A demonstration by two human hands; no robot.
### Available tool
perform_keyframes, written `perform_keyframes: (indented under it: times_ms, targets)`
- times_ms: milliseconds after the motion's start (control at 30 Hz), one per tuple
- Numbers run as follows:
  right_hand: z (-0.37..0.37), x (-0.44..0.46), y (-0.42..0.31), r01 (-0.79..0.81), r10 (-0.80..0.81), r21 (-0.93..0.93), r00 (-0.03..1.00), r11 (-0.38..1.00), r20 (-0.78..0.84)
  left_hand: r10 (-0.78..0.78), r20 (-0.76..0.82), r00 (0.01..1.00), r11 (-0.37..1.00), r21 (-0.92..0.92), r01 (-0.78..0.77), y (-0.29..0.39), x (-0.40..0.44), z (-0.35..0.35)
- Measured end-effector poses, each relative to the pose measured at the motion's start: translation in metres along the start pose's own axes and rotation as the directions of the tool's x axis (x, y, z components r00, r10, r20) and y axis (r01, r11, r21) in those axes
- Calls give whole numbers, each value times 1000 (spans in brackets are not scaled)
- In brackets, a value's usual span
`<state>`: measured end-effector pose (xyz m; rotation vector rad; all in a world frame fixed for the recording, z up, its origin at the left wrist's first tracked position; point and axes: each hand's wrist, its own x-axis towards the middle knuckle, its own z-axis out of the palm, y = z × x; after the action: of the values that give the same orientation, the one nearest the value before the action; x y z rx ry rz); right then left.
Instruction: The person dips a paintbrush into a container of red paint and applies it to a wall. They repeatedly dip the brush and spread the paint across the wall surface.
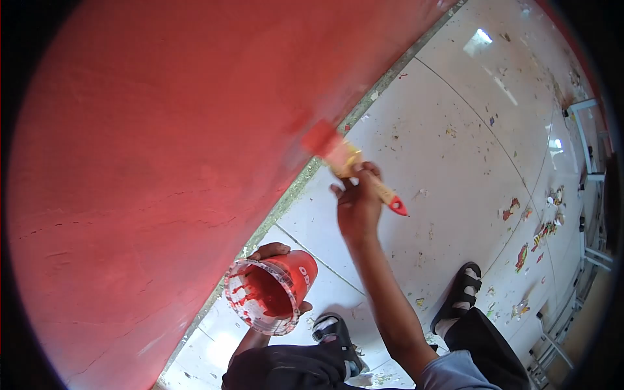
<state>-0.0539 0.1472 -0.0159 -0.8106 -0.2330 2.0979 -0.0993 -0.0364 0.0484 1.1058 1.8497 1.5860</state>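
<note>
My right hand (361, 201) is closed round the wooden handle of a paintbrush (344, 158), whose red-coated bristles are at the lower edge of the red wall (149, 130). The red tip of the handle sticks out below my fingers. To the lower left, my left hand (272, 250) holds a red tub (301, 270) tilted, its open mouth facing up and to the left. Red paint lies inside and streaks the clear rim. Fingers show above and below the tub; the palm is hidden behind it.
A rough grey-green strip (292, 193) runs diagonally between wall and floor. Paint flecks and scraps lie on the white tiled floor (448, 143). My sandalled feet (460, 292) stand below. White metal frames (588, 140) line the right side.
</note>
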Motion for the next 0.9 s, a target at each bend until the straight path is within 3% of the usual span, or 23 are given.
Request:
perform_keyframes:
  times_ms: [33, 133, 167, 200, 300, 433, 500, 567, 633, 733, 833, 900]
  targets:
    - [14, -2, -16, 16, -14, 58, 999, 998, -45, 10, 223, 975, 969, 239, -65, 16, 16, -16]
    - [30, 2, 6, 55, -56, 26, 998, 998, 35, -117, 144, 983, 986, -100, 132, 30, 25, -5]
    - [31, 1, 16, -78, 75, 64, 996, 995, 56, -41, 49, 998, 978, -201, 50, 24, 24, 4]
    - [24, 1, 19, -167, 168, 92, 986, 982, -4, -5, 89, 996, 984, -176, 21, 25, 25, 1]
    - [3, -6, -14, -120, 120, 37, 993, 992, -5, -19, 226, 974, 991, -122, 47, 30, 33, -12]
    - [23, 3, -14, -157, 142, 253, 987, 955, 78, 83, 60, 995, 968, -242, -66, 16, 21, -1]
    - [32, 11, 15, -213, 213, 293, 976, 932, 32, 40, -65, 997, 929, -365, -61, 25, 11, 15]
    - [25, 10, 11, -253, 252, 263, 967, 931, 37, 56, -57, 997, 942, -328, -71, 26, 8, 9]
    - [10, 7, -4, -249, 249, 196, 968, 948, 28, 124, 64, 990, 982, -148, -114, 20, 9, -10]
    - [14, -4, -24, -227, 227, 249, 974, 941, 31, 107, -66, 992, 960, -253, -120, 3, -7, 6]
    - [24, 9, 7, -171, 176, 129, 984, 977, -26, 127, -96, 987, 941, -303, -151, -10, -13, 8]
    - [11, 5, 7, -256, 256, 17, 955, 966, -148, 136, -91, 986, 945, -288, -157, -6, -8, 5]
